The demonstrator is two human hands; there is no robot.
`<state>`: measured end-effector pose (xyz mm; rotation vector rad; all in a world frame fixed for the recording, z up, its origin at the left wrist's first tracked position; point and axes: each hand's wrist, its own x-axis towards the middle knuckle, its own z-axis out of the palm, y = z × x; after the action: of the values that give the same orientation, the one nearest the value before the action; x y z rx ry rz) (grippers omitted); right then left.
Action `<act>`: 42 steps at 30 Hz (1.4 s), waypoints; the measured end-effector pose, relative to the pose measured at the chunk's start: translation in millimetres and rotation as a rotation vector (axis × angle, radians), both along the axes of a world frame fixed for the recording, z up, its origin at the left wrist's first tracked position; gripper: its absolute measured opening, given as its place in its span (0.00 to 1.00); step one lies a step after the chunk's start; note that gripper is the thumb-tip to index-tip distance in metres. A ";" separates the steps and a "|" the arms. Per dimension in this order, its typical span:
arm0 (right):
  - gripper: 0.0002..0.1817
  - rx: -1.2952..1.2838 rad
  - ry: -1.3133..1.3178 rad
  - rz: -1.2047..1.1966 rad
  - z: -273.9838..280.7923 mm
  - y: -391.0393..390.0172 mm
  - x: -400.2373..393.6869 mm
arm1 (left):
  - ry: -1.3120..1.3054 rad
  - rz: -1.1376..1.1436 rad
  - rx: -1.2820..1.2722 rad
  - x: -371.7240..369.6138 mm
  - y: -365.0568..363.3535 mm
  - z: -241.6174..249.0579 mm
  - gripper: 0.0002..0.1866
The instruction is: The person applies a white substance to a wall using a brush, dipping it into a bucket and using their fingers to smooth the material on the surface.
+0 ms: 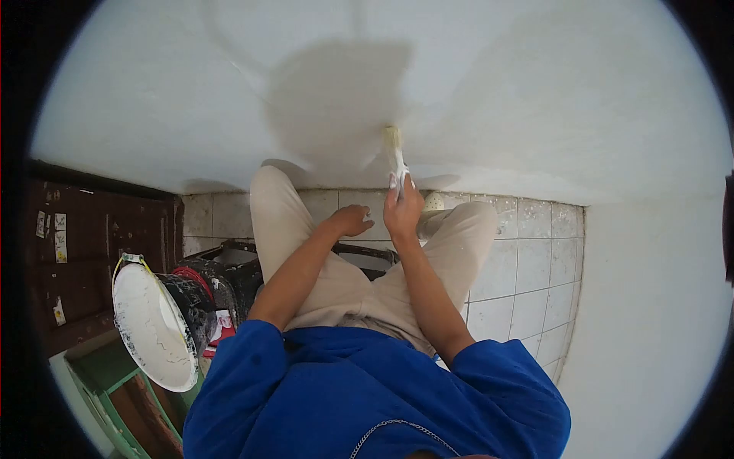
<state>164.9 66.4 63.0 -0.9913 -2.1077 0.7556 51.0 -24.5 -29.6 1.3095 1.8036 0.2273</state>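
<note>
My right hand (404, 208) is closed around the handle of a paintbrush (394, 143). The brush points upward, its pale bristles against or very close to the white wall (489, 92); contact is hard to make out. Between my knees, my left hand (352, 221) hangs with loosely bent fingers and nothing visible in it. White paint marks show on the fingers of my right hand. Below my hands, a dark paint-spattered object (367, 256) is partly hidden by my legs.
To the left stands a black bucket (187, 298) with a white, paint-coated round piece (153, 329) at its top. Beyond it is a dark brown door (99, 245). A green frame (115, 405) fills the lower left. Spattered floor tiles (501, 264) meet another wall (650, 306) at right.
</note>
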 end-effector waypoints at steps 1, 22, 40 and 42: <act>0.16 -0.003 -0.044 -0.008 -10.9 2.3 0.2 | 0.004 -0.005 -0.002 0.6 0.9 1.0 0.25; 0.12 -0.144 -0.079 0.058 -19.0 4.2 4.3 | 0.017 -0.026 0.015 -0.7 4.8 4.7 0.25; 0.13 0.016 0.146 0.028 -6.8 11.8 9.4 | -0.034 0.021 0.079 -2.7 10.1 11.6 0.24; 0.13 -0.033 0.167 0.002 -12.1 13.8 3.0 | -0.041 0.020 0.075 -1.6 7.3 13.0 0.24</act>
<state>167.9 80.3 50.9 -0.9107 -1.9582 0.8468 49.4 -17.2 -16.6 1.3299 1.7898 0.3339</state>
